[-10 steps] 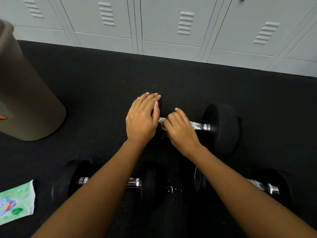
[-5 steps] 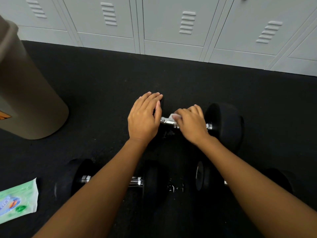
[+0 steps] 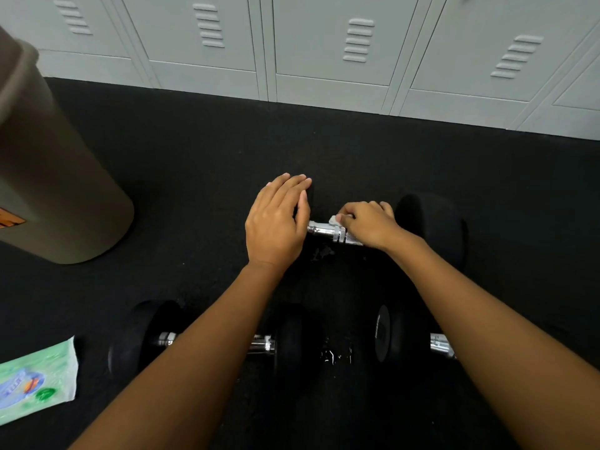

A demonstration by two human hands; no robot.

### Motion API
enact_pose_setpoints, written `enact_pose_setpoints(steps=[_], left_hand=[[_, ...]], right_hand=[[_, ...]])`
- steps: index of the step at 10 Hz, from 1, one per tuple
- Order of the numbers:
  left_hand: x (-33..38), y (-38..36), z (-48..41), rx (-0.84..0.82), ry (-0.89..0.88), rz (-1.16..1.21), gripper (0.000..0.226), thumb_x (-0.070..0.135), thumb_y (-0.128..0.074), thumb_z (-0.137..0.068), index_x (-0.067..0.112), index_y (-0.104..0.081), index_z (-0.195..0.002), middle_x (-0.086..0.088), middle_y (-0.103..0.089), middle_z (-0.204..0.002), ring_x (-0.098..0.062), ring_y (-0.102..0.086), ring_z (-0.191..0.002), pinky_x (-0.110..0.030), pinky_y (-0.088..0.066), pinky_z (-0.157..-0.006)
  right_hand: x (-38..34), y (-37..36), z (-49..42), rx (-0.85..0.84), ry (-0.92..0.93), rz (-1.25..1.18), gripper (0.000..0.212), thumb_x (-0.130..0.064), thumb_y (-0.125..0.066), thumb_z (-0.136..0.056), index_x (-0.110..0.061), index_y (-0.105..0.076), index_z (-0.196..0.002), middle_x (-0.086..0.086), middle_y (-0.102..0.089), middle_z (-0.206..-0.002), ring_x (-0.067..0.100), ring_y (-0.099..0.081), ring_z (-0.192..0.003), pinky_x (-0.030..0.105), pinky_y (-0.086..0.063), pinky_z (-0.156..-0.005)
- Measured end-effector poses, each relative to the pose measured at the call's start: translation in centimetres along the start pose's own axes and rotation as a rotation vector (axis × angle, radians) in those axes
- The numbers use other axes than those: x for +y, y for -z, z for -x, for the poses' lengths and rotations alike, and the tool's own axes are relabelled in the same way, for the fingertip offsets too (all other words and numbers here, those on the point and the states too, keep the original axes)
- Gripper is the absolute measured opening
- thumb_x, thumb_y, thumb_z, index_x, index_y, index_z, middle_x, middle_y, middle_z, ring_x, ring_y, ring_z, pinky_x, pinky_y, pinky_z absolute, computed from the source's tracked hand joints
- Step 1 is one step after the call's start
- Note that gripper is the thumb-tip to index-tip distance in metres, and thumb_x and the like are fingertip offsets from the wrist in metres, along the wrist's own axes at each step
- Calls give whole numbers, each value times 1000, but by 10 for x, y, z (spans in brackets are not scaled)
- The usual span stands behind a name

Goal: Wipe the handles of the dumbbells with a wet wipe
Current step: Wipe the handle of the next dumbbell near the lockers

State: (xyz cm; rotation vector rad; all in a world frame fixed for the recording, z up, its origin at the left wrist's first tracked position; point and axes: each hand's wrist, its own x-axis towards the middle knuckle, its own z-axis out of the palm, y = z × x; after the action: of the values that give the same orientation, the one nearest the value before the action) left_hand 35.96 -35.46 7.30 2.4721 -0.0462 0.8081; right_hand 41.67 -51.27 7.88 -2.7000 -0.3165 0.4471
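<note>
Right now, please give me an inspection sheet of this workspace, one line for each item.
Surface: black rubber floor, small wet marks between the near dumbbells.
Job's things: far dumbbell with chrome handle; wet wipe pressed on it; two near dumbbells.
Clutter: green wipes pack at lower left.
Hands: left hand flat on the far dumbbell's left end; right hand closed on the wipe.
Cables: nothing seen.
Surroundings: grey lockers behind; brown bin at left.

We can read no text — the wipes packet at lower left bears blurred blue print, and the bin's orange label is cut off.
</note>
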Motion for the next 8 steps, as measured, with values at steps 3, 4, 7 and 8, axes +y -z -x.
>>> enact_pose_setpoints(steps=[3, 4, 7, 8], left_hand=[[0, 0, 0, 0, -3, 0, 36, 25, -35, -95, 15, -63, -116, 1, -63, -121, -15, -49, -123, -37, -38, -105], [-1, 0, 0, -1, -4, -1, 36, 25, -35, -95, 14, -62, -117, 1, -63, -121, -15, -49, -123, -36, -37, -105], [0, 0, 0, 5, -4, -4, 36, 25, -35, -95, 15, -62, -116, 1, -63, -121, -15, -49, -123, -37, -38, -105], [0, 0, 1, 17, -3, 2, 36, 25, -35, -95, 14, -63, -115, 1, -64, -120, -16, -50, -122, -37, -39, -104]], right_hand=[[5, -14, 5, 170, 57, -45, 20, -30, -44, -95, -24, -62, -100, -3, -61, -87, 19, -50, -108, 38, -10, -112], [8, -16, 13, 272, 114, -63, 15, -28, -51, -92, -24, -64, -96, 0, -64, -88, 17, -51, -103, 37, -15, -112], [3, -21, 40, 482, 282, -45, 9, -18, -62, -86, -13, -67, -91, -8, -49, -81, 14, -42, -93, 30, -32, -96], [8, -24, 48, 527, 351, 9, 4, -13, -65, -82, -11, -66, -85, -4, -59, -82, 17, -47, -91, 32, -29, -103]])
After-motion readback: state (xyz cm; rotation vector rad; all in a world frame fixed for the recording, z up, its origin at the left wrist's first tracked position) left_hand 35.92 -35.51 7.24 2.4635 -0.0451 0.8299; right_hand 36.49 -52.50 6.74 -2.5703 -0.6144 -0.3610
